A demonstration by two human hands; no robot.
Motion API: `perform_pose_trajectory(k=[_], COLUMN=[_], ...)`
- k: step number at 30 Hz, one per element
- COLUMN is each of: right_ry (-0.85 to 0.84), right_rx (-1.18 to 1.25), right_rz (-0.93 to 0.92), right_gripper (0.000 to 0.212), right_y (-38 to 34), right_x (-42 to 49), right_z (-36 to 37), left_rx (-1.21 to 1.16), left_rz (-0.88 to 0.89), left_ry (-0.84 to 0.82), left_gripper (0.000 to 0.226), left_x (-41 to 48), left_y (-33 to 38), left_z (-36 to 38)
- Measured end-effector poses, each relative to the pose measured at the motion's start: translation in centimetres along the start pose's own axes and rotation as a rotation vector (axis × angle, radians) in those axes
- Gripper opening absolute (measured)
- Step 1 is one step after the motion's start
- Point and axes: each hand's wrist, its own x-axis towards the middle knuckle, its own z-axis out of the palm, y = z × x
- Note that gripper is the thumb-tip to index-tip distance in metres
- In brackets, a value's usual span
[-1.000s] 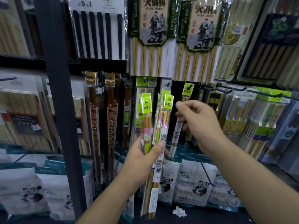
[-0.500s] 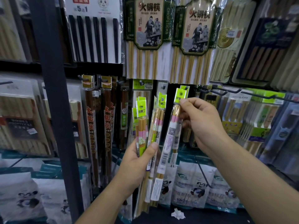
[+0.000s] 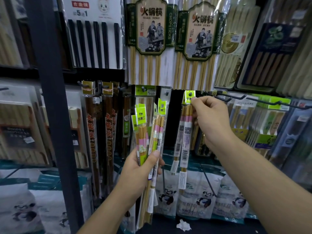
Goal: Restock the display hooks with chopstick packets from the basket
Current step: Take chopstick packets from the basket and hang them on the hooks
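My left hand [image 3: 143, 168] grips a bundle of several slim chopstick packets [image 3: 152, 132] with lime-green header tabs and pink-banded sticks, held upright in front of the rack. My right hand [image 3: 211, 119] pinches the green tab of a single chopstick packet [image 3: 184, 132] at its top. The hole in that tab sits over the tip of a dark display hook [image 3: 190, 94]. The packet hangs straight down below my fingers. The basket is out of sight.
Large hot-pot chopstick packs [image 3: 150, 39] hang above. Brown long chopstick packets [image 3: 92, 132] hang left, beside a dark vertical rack post [image 3: 50, 98]. Bare black hooks [image 3: 236, 97] stick out at right. Panda-printed bags [image 3: 200, 196] line the bottom row. A crumpled white scrap [image 3: 183, 225] lies below.
My right hand has pulled one packet away from the bundle, carried it up and right, and brought its tab onto the hook tip. My left hand stayed holding the bundle.
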Motion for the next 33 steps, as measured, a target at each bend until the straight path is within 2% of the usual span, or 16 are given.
perform_pose_trajectory(k=[6,14,19,22,28,33], right_ry=[0.011,0.080,-0.170,-0.232,-0.169,-0.073], right_rx=[-0.014,-0.085,-0.090,-0.097,0.009,0.102], right_rz=[-0.002,-0.023,-0.019,-0.017,-0.003,-0.003], right_gripper=[0.028,0.019,0.021,0.017,0.023,0.031], right_y=[1.1,2.1,1.8,1.6,1.3,0.4], right_x=[0.3,-0.4,-2.9,-3.3,-2.8,-1.7], right_z=[0.2,0.2,1.0,1.7,1.4,0.6], left_rx=[0.017,0.021,0.004,0.002,-0.018,0.021], left_rz=[0.007,0.031,0.031,0.035,-0.012,-0.004], left_ry=[-0.007,-0.010,-0.018,-0.037,0.026,0.082], left_gripper=[0.014,0.017,0.017,0.020,0.016,0.029], left_x=[0.1,0.0,-0.3,-0.4,-0.4,-0.1], left_y=[-0.1,0.0,0.5,0.6,0.4,0.2], left_z=[-0.1,-0.1,0.6,0.8,0.6,0.3])
